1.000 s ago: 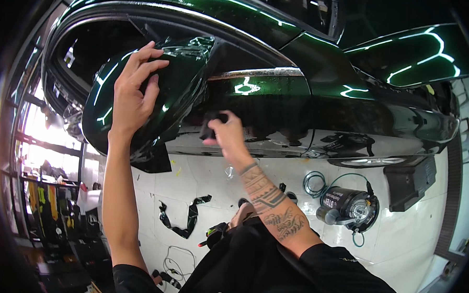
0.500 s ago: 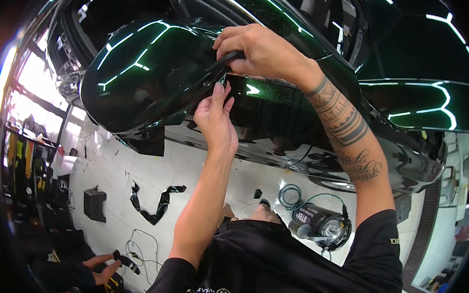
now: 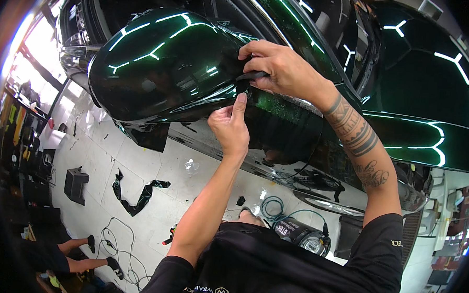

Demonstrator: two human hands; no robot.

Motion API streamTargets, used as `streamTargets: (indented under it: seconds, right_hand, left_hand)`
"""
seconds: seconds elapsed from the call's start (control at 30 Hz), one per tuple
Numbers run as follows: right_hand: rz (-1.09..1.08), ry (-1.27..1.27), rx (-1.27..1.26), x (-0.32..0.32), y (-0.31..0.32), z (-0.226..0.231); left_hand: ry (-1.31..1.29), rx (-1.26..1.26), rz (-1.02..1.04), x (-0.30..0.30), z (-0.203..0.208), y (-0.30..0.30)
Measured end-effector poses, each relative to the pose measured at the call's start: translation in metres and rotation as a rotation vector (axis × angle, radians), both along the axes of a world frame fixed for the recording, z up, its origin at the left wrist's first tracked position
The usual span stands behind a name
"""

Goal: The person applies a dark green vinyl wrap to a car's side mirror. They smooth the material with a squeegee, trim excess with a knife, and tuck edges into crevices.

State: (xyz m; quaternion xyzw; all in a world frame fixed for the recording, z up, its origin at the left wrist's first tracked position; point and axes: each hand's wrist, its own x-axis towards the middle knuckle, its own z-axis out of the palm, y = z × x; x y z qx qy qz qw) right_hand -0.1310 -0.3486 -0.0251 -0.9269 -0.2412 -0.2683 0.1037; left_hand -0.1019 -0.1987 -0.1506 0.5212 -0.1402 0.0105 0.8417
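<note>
Right hand (image 3: 279, 70) grip pinches black tool (image 3: 251, 76) — long axis level, tip toward mirror (image 3: 164, 70).

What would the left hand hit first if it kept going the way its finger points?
The left hand points up at the mirror base. Its fingertip already seems to touch the green film there, just under the dark tool in the right hand; depth is unclear.

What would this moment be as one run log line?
left hand: pinching film edge | right hand: pressing dark tool on side mirror | floor: film scraps
</note>
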Motion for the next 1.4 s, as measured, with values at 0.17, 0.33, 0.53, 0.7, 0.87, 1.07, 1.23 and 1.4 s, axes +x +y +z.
streamTargets:
  seconds: [0.17, 0.33, 0.53, 0.7, 0.87, 1.07, 1.23, 1.4]
  right_hand:
    - [-0.03, -0.025, -0.041, -0.008, 0.001, -0.009]
    - [-0.07, -0.154, -0.109, -0.012, 0.005, -0.036]
    - [-0.316, -0.285, -0.046, -0.024, 0.036, -0.082]
    - [-0.354, -0.192, 0.455, -0.067, 0.087, -0.131]
    - [-0.162, 0.318, 0.403, -0.122, 0.109, -0.088]
    - [-0.12, -0.078, 0.283, -0.287, 0.151, 0.101]
    - [0.219, 0.01, 0.005, -0.268, 0.165, 0.099]
    - [-0.266, 0.168, 0.177, -0.222, 0.163, 0.043]
  left_hand:
    - [0.055, -0.094, 0.005, -0.003, 0.009, -0.007]
    - [0.111, 0.007, 0.066, 0.01, -0.003, -0.008]
    - [0.239, 0.042, -0.078, 0.009, -0.014, 0.015]
    - [0.242, -0.155, -0.39, -0.03, -0.024, 0.031]
    - [0.535, -0.391, -0.637, -0.028, -0.052, 0.051]
    - [0.264, -0.114, -0.298, -0.022, -0.014, 0.056]
    - [0.318, -0.232, -0.059, -0.008, 0.004, 0.05]
    - [0.297, -0.245, 0.048, 0.005, 0.007, 0.049]
